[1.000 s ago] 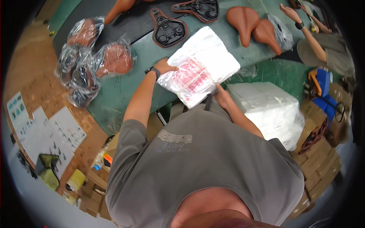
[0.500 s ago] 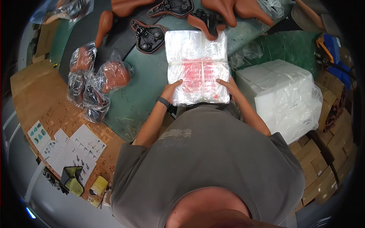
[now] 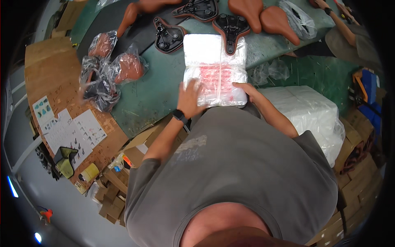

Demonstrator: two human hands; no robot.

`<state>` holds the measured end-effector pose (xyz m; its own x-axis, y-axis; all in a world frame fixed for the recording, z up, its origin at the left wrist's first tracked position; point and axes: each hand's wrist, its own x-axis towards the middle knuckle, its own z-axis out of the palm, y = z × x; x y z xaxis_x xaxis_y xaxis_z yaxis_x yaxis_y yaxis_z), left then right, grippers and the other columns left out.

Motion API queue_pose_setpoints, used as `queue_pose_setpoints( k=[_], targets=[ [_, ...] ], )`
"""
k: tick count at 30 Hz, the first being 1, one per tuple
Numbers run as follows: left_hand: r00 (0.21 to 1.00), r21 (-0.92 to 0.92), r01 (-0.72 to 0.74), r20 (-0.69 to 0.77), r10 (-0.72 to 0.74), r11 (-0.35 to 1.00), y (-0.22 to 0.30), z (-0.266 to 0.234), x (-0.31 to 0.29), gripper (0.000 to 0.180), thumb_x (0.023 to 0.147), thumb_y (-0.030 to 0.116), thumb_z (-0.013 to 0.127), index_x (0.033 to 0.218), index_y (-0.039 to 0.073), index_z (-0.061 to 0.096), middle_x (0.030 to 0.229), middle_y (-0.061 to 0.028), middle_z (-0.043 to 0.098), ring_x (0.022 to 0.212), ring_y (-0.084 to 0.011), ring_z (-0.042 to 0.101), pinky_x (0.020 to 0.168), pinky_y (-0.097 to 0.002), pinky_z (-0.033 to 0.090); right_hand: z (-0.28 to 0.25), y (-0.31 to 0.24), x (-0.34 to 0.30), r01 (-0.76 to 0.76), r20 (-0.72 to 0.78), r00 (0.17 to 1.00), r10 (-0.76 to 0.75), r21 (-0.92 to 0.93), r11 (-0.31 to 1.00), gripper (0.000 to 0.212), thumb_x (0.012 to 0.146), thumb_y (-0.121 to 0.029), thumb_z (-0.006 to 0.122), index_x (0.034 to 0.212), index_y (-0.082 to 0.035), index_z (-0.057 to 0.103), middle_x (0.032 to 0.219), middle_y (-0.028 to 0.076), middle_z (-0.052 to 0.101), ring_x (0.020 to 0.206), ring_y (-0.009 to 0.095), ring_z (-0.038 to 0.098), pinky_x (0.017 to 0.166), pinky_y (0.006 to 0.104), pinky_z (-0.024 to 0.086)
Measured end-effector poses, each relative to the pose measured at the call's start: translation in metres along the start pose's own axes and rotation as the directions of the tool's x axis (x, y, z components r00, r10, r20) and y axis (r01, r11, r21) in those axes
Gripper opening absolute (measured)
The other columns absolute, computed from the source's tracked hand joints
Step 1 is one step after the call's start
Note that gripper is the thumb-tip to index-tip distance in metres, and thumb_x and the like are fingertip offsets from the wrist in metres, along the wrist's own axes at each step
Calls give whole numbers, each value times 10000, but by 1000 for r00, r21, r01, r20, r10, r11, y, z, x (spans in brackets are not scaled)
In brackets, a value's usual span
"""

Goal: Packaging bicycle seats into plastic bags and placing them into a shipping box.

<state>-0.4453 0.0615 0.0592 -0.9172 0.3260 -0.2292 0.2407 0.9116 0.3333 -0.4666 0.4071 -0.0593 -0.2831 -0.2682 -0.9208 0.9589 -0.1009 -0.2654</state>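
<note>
Plastic-bag bundle (image 3: 210, 78) lies on the surface (image 3: 148, 99) before you, right hand (image 3: 252, 94) clamped on its edge, left hand (image 3: 190, 99) too blurred to tell its hold; you're probably squaring it, and freeing the band (image 3: 219, 76) would call for steadying it.

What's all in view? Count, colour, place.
Table: one, green, centre
Plastic-bag bundle: one, white/red, table edge
Underside-up bicycle saddles: three, black/brown, far side
Other unwrapped saddles: at least four, brown, far side
Wrapped saddles: several, brown/black, table's left
Wrapped block: one, white, right
Printed sheets: several, white, left
Cardboard boxes: several, brown, lower left and right
Co-worker: one, grey-clad, upper right
Left hand: one, bare, bundle's left
Right hand: one, bare, bundle's right
</note>
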Motion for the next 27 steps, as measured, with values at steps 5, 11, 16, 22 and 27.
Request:
queue_pose_setpoints(
  k=[5, 11, 16, 22, 27],
  targets=[
    [941, 166, -330, 134, 310, 929, 7, 46, -20, 929, 853, 316, 864, 1670, 140, 459, 1737, -196, 414, 1618, -374, 379, 1335, -617, 260, 11, -24, -10, -107, 83, 992, 96, 131, 986, 617, 985, -327, 832, 1430, 60, 651, 1328, 211, 760, 1177, 323, 763, 1035, 447, 616],
    [932, 33, -347, -96, 349, 937, -3, 50, 10, 536, 962, 133, 634, 1496, 85, 618, 1566, -187, 586, 1425, -364, 579, 1180, -517, 471, 4, -20, -2, -24, 30, 999, 22, 88, 996, 649, 998, -352, 814, 1465, 57, 626, 1355, 224, 739, 1211, 343, 740, 1058, 465, 591],
    [919, -37, -378, -139, 370, 925, -5, 27, 13, 414, 943, 100, 635, 1353, 48, 644, 1442, -190, 659, 1331, -363, 628, 1098, -496, 516, 96, -39, -96, 175, -28, 536, -844, -974, 143, 856, 975, -389, 781, 1637, 39, 443, 1561, 308, 564, 1464, 472, 536, 1248, 553, 399],
    [873, -1, -464, -172, 457, 886, -6, 7, 26, 407, 886, 89, 685, 1286, 28, 642, 1334, -167, 695, 1212, -330, 682, 1014, -448, 558, 136, -7, -95, -12, 503, 488, -713, -813, -582, 688, 993, -207, 644, 1639, -38, 480, 1611, 243, 550, 1543, 442, 475, 1291, 632, 317],
    [863, -35, -497, -129, 489, 867, -13, -7, 39, 476, 797, 64, 750, 1257, 9, 642, 1145, -143, 701, 1086, -321, 698, 940, -439, 563, 150, -22, -92, 105, 417, 593, -688, -888, -448, 666, 854, -100, 740, 1497, -28, 582, 1344, 182, 678, 1320, 365, 637, 1157, 517, 488]
  ],
)
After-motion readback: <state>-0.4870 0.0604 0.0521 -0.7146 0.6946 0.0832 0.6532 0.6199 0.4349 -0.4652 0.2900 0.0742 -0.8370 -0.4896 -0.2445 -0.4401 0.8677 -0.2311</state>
